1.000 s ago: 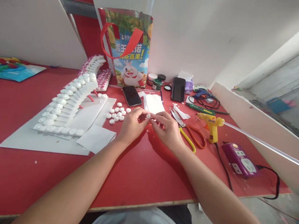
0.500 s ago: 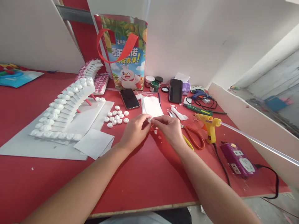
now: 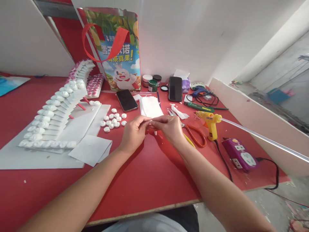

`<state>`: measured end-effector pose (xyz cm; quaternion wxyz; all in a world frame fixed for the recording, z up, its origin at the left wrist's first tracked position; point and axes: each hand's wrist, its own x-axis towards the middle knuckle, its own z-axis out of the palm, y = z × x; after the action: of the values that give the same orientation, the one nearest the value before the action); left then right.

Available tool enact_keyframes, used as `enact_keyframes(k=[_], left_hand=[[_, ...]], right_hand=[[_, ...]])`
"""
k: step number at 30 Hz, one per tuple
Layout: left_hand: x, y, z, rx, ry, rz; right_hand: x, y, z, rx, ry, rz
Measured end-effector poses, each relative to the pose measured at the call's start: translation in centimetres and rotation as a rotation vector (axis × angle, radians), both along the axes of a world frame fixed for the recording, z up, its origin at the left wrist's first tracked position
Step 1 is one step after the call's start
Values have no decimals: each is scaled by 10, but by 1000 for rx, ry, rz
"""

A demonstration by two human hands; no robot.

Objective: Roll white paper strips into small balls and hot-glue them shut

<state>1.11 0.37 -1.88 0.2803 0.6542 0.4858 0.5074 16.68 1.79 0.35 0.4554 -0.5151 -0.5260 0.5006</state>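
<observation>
My left hand [image 3: 132, 134] and my right hand [image 3: 172, 131] meet over the middle of the red table [image 3: 142, 180]. Pinched between the fingertips of both is a small white paper rosette [image 3: 151, 121], mostly hidden by the fingers. Just beyond them lies a stack of white paper sheets [image 3: 151, 107]. Left of my left hand is a loose group of similar white rosettes [image 3: 114, 121]. Farther left stands a curved white stepped model [image 3: 60, 117] edged with white rosettes, on white boards. Small paper scraps lie under my hands.
Orange-handled pliers [image 3: 196, 137], a yellow glue gun [image 3: 210, 122] with a long glue stick and a purple power strip [image 3: 241, 154] lie to the right. Behind are two phones, paint jars [image 3: 152, 85] and a tall printed bag [image 3: 118, 54]. A folded paper [image 3: 90, 149] lies left.
The view has shifted slightly to the right, so the things on the table appear farther left. My fingers have closed further over the rosette, which now shows less.
</observation>
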Motion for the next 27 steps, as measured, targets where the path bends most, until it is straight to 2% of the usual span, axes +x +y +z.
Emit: enact_keyframes(k=[5,11,14,16,18,21,22,24,26,27], left_hand=[[1,1,1,-22,21,-12],[-3,0,1,-39,178,-36],[-5,2,0,-71,182,-35],[-6,4,0,-140,80,-45],[-7,6,0,-259,-120,-78],[-10,10,2,-417,-468,-164],[-12,11,3,-445,-568,-194],[-14,13,6,-492,-733,-250],[-16,13,9,-561,-845,-304],[-17,13,10,-594,-882,-324]], right_hand=[[-1,4,-2,7,-55,-9],[-2,6,-7,73,-297,-29],[-2,2,1,151,-464,-2],[1,-3,17,242,-637,39],[8,-11,38,283,-881,68],[25,-25,66,151,-1354,23],[30,-29,71,84,-1485,54],[40,-37,71,-11,-1668,154],[48,-42,62,-28,-1757,247],[52,-44,56,-29,-1780,245]])
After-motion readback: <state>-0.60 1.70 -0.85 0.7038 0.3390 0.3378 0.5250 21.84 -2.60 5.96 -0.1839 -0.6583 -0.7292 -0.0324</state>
